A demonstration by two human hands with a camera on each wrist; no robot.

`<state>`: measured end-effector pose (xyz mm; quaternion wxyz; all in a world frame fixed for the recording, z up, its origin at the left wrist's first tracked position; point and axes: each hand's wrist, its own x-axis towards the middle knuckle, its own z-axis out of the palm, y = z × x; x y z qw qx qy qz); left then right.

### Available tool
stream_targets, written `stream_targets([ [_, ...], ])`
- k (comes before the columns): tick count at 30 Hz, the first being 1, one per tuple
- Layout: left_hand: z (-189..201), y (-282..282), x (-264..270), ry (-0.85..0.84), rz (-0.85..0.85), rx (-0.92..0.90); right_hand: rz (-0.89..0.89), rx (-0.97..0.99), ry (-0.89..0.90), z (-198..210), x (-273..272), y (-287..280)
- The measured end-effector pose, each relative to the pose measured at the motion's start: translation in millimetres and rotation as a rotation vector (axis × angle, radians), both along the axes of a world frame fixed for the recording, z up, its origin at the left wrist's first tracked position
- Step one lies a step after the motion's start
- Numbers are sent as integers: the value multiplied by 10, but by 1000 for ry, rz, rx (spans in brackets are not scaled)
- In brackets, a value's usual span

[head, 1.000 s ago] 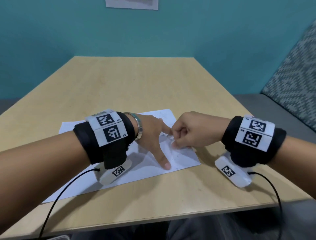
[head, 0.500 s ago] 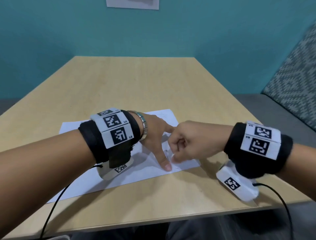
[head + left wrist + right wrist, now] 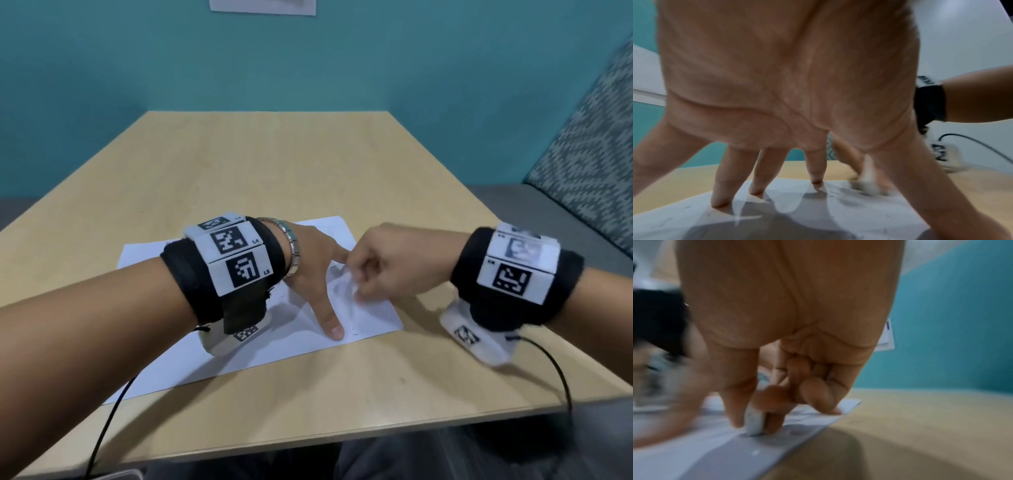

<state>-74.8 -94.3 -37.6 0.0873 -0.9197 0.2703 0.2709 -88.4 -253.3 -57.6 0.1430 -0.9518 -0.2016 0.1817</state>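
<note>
A white sheet of paper [image 3: 274, 342] with faint pencil marks lies flat on the wooden table [image 3: 308, 164]. My left hand [image 3: 318, 274] is spread on the sheet with straight fingers [image 3: 758, 183] pressing it down. My right hand [image 3: 383, 267] is curled beside it, over the sheet's right end. In the right wrist view its thumb and fingers [image 3: 735, 402] pinch a small white eraser [image 3: 755, 423], whose lower end touches the paper [image 3: 715, 451]. The eraser shows as a blur [image 3: 867, 177] in the left wrist view, by grey smudges.
The table's near edge [image 3: 342, 435] runs just below my forearms. Black cables [image 3: 561, 383] hang from both wrist cameras. A patterned bench cushion [image 3: 589, 164] stands to the right, a teal wall [image 3: 308, 61] behind.
My right hand with the eraser moved toward me and left, then back up, rubbing over the sheet. My left hand stays pressed on the paper.
</note>
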Motion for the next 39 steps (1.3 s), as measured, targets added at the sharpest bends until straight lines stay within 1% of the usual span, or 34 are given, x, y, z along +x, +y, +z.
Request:
stream_targets([
  [2,-5,-8,7,-2,-11,-2,49,22,62,-15,-98,45],
  [6,-18,-7,2,-3,0,19,-58,-13,-29,40,66,-58],
  [7,-16,-10,5,-3,-3,17,-46,-10,-13,33,43,-44],
  [9,-14,-12,15,-8,-15,8,19,7,82,-1,-57,16],
  [10,-12,-12,16,-10,-19,6,24,18,112,1,-85,24],
  [11,-15,-13,14,-10,-20,6,6,19,102,7,-62,6],
  [14,-22,-7,6,-9,-6,9,-75,11,-6,40,64,-81],
  [15,-19,-6,5,-10,-4,7,-70,13,5,34,53,-77],
  [18,-13,-3,10,-15,-11,-6,3,32,155,5,-55,-42],
  [19,-14,-5,9,-14,-12,-9,-4,33,155,12,-44,-53],
  [22,-18,5,1,-11,-2,-5,-76,8,20,46,79,-113],
  [23,-17,7,-2,-8,3,-3,-73,4,25,47,77,-107],
  [26,-7,4,3,-1,2,-3,1,-1,164,33,-13,-53],
  [27,-9,0,7,0,2,-1,-1,-8,162,38,-10,-49],
  [30,-19,-4,11,-8,1,15,-62,-36,32,66,93,-77],
  [32,-14,-3,11,-6,5,12,-56,-24,84,68,61,-70],
  [34,-8,-1,11,-2,4,9,-17,-13,202,56,-12,-50],
  [35,-7,-3,13,-3,1,10,-15,-15,211,64,-20,-49],
  [38,-12,-12,11,-11,-5,16,-62,-43,92,88,80,-75],
  [39,-12,-10,8,-9,-1,17,-73,-41,89,92,88,-80],
])
